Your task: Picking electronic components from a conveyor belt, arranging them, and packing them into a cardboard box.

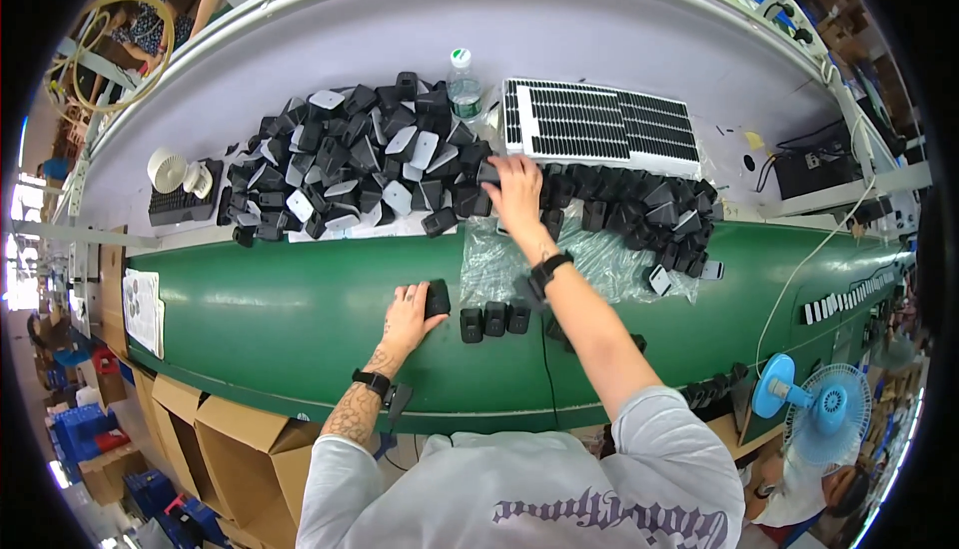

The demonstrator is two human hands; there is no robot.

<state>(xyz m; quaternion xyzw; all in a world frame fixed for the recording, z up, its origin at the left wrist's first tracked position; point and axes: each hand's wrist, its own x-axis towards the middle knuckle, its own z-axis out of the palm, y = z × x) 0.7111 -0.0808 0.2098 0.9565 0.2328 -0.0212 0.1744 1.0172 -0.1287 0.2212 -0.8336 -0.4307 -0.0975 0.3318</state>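
My left hand rests low over the green work surface, its fingers and thumb closed around a small black boxy plastic unit. Just right of it stand three similar black units in a short row. My right hand reaches forward to the right edge of a large heap of black units, some showing light grey faces. Its fingers are closed on another black boxy plastic unit. More black units stand and lie packed together right of that hand.
Clear plastic sheeting lies under my right forearm. Behind stand a water bottle and a white tray of black slotted parts. A small white fan is at the left, a blue fan at the right. Cardboard boxes sit below the front edge.
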